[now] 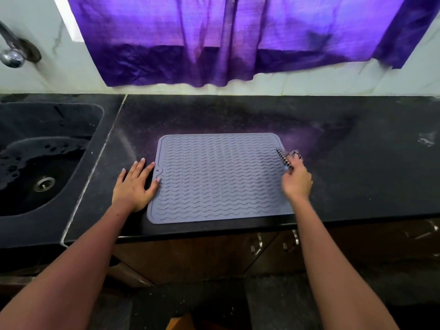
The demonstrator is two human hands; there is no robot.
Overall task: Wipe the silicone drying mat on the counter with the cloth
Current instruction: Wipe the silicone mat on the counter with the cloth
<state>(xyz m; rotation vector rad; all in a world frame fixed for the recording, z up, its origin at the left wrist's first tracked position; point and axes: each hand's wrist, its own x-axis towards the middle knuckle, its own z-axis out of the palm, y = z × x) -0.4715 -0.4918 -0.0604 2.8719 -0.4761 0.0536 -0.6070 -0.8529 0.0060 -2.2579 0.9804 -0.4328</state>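
A grey silicone drying mat with wavy ridges lies flat on the black counter, near its front edge. My left hand rests flat and spread on the counter at the mat's left edge, its thumb touching the mat. My right hand is at the mat's right edge, closed around a small bunched dark-and-white patterned cloth that sticks out above the fingers and looks blurred.
A black sink with water drops is set into the counter on the left, a chrome tap above it. A purple curtain hangs on the wall behind. Cabinet doors with metal handles sit below the counter edge.
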